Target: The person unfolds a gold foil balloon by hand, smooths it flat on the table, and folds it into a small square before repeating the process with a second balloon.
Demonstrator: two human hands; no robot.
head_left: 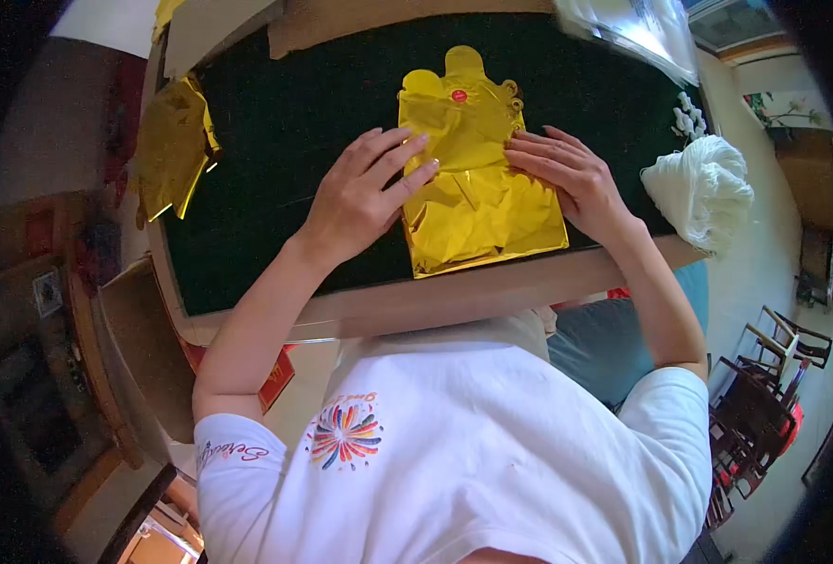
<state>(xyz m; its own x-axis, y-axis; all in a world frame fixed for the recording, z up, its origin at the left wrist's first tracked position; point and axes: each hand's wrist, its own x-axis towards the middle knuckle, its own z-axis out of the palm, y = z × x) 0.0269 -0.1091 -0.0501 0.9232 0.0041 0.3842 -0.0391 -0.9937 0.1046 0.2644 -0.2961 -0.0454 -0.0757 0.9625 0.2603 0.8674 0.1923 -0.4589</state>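
A shiny gold foil balloon point(477, 202), flat and uninflated, lies on the dark green table top with its lower edge at the table's front edge. Rounded lobes stick out at its far end, near a small red round sticker point(459, 96). My left hand point(365, 183) rests at the foil's left side, fingers spread and fingertips on the surface. On the right side, my right hand point(571, 177) lies with its fingers stretched flat over the foil's edge. The foil is creased between and below the hands.
More gold foil point(174, 150) hangs over the table's left edge. A bundle of white yarn point(703, 193) sits at the right edge, with clear plastic wrapping point(634, 33) at the far right corner. Brown cardboard point(369, 21) lies along the far side. Stacked chairs point(759, 414) stand on the floor to the right.
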